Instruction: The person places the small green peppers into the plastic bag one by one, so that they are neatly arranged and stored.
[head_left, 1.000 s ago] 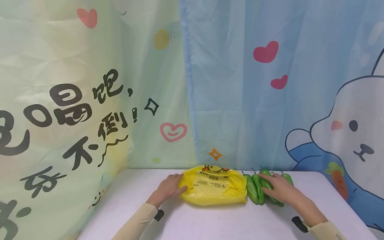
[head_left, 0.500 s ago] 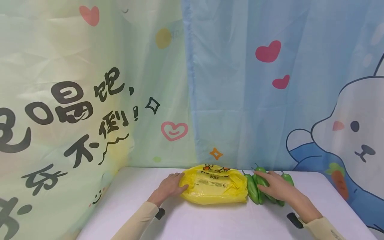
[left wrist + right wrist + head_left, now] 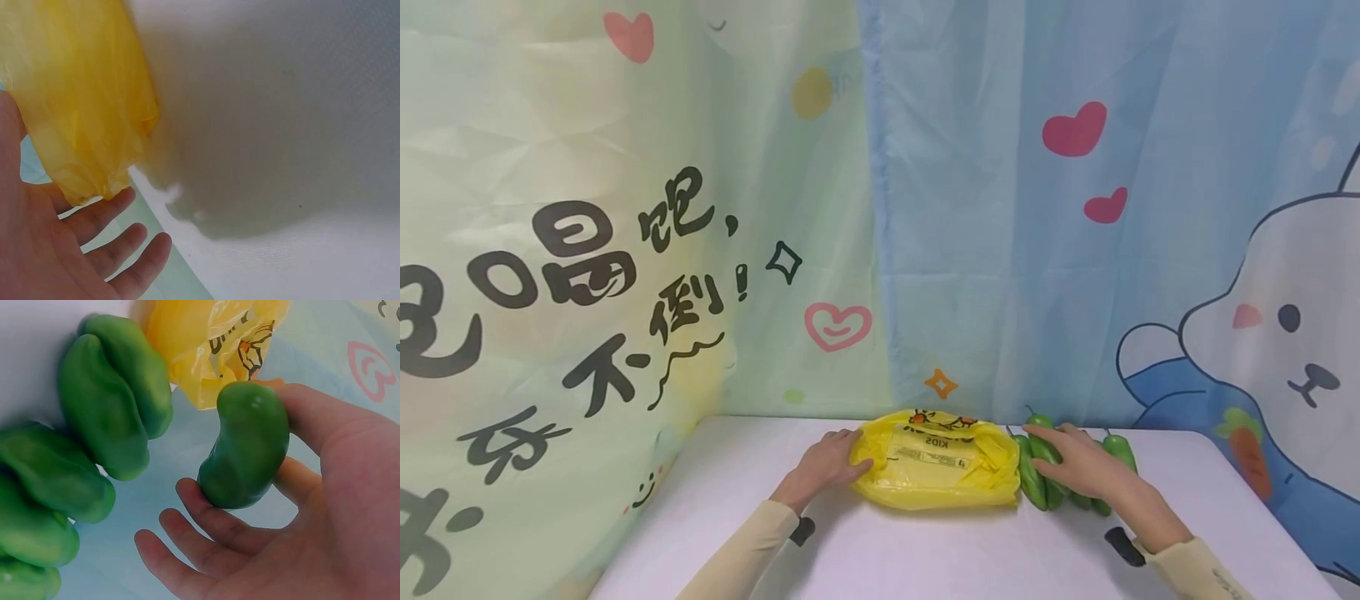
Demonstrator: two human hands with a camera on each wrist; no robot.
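Note:
A yellow plastic bag [image 3: 928, 479] with printing lies on the table. My left hand [image 3: 827, 462] holds its left end, the plastic [image 3: 87, 94] lying between thumb and fingers in the left wrist view. My right hand [image 3: 1086, 462] grips a green pepper [image 3: 250, 444] between thumb and fingers, raised above other peppers. In the head view this pepper [image 3: 1043, 444] hangs just right of the bag. Several more green peppers [image 3: 103, 406] lie in a row below the right hand, partly hidden by it in the head view.
One green pepper [image 3: 1120, 450] shows at the row's right end, beyond my right hand. The white table [image 3: 925, 554] stretches in front of the bag. Behind its far edge hangs a printed curtain [image 3: 955, 208].
My right hand has moved left with a pepper in its grip, lifting it over the row toward the bag. The left hand stays at the bag's left end.

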